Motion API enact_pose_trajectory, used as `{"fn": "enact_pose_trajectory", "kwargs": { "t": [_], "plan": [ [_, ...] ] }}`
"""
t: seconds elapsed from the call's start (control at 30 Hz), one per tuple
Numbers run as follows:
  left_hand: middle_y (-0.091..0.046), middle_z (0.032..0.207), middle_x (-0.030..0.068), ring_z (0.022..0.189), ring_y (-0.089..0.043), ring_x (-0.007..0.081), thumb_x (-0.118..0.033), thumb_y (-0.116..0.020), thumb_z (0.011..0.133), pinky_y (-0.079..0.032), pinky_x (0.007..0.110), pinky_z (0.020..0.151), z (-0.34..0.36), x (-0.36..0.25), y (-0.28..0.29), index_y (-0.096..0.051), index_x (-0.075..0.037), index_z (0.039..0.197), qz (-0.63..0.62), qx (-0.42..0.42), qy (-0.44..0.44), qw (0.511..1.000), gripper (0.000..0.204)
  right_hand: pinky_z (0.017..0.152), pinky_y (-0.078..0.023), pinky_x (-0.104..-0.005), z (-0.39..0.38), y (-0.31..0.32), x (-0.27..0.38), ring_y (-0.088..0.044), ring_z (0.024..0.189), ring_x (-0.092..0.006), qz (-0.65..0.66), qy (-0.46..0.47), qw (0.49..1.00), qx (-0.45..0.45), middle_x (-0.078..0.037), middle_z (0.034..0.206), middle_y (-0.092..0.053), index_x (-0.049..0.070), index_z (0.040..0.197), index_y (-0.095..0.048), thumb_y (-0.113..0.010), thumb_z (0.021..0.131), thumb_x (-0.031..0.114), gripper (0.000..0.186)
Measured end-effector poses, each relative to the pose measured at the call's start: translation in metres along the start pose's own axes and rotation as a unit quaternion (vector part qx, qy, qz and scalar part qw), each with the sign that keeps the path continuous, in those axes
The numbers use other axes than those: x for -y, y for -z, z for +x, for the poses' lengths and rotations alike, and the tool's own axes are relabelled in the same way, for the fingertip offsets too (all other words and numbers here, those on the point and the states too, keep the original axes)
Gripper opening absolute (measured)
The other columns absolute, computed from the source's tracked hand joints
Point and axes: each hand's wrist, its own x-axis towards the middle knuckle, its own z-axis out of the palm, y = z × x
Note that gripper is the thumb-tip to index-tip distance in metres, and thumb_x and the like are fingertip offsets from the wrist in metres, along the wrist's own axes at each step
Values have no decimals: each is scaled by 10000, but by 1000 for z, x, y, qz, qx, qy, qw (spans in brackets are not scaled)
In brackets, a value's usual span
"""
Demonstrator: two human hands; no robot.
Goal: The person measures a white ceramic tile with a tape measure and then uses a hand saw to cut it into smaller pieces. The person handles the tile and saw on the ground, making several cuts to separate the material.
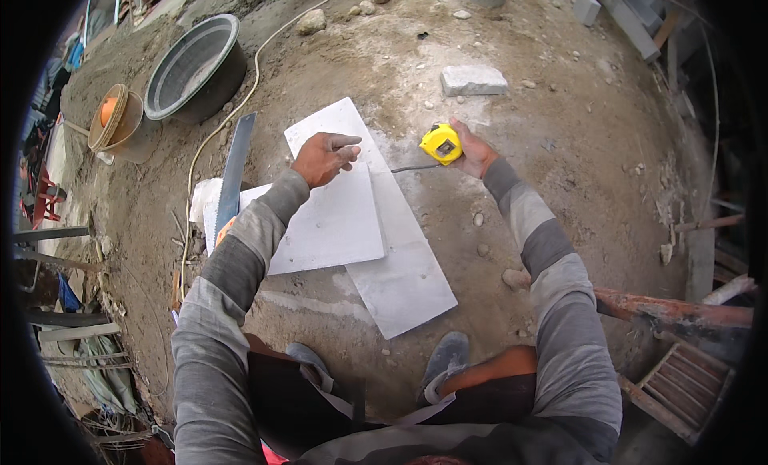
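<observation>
**Now: tape drawn across two pale tiles on bare ground**

Centrally, the yellow tape measure [441, 143] sits in your right hand [474, 154], fingers wrapped closed around its case, just past the right edge of the long grey tile [404, 281]. Its dark blade [412, 169] runs leftward from the case over that tile. Your left hand [322, 157] rests on the top edge of the white tile [332, 225], fingers loosely curled with the forefinger extended toward the blade; whether it pins the blade's end cannot be told. The white tile lies partly over the grey one. Left of both, a handsaw [234, 170] lies on the dirt, its blade pointing away from you. Farther left stand a black tub [194, 67] and an orange bucket [120, 122]. A grey paving block [473, 79] lies beyond the tape measure, well apart.
</observation>
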Motion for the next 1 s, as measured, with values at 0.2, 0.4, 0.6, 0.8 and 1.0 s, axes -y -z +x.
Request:
{"fn": "enact_pose_trajectory", "kwargs": {
  "t": [0.2,0.4,0.6,0.8,1.0],
  "plan": [
    [-693,953,138,802,-694,210,-338,-614,960,-561,302,664,22,-16,-64,-641,9,1198,-251,80,72,962,422,877,-542,-394,-64,-28,20,-631,1007,-219,-100,-1,995,29,-88,1114,-642,73,1275,-529,-540,939,571,601],
    [-690,944,158,817,-688,241,-327,-696,906,-581,333,737,-3,-27,-54,-641,57,1135,-356,99,75,926,450,831,-499,-329,-58,-103,30,-608,930,-180,-324,45,944,53,-95,1036,-638,57,1129,-638,-636,868,589,593],
    [-681,916,117,768,-631,174,-136,-734,859,-531,263,649,-18,-4,-21,-656,30,1080,-310,59,113,942,287,807,-504,-316,-36,-139,38,-605,925,-169,-497,111,857,79,-88,1014,-642,54,1117,-658,-636,879,513,517],
    [-694,811,88,669,-614,117,-34,-716,831,-507,246,580,-17,43,8,-711,-1,906,-108,-57,141,982,82,781,-533,-347,-17,-117,32,-635,889,-224,-543,97,830,75,-123,1006,-665,80,1145,-702,-646,881,510,508],
    [-702,765,72,640,-619,124,-110,-723,830,-505,264,597,-15,71,18,-744,-22,904,57,-71,135,987,117,770,-529,-334,4,-90,9,-643,876,-214,-594,143,788,72,-126,997,-688,89,1139,-708,-638,890,430,428]
  ]
}}
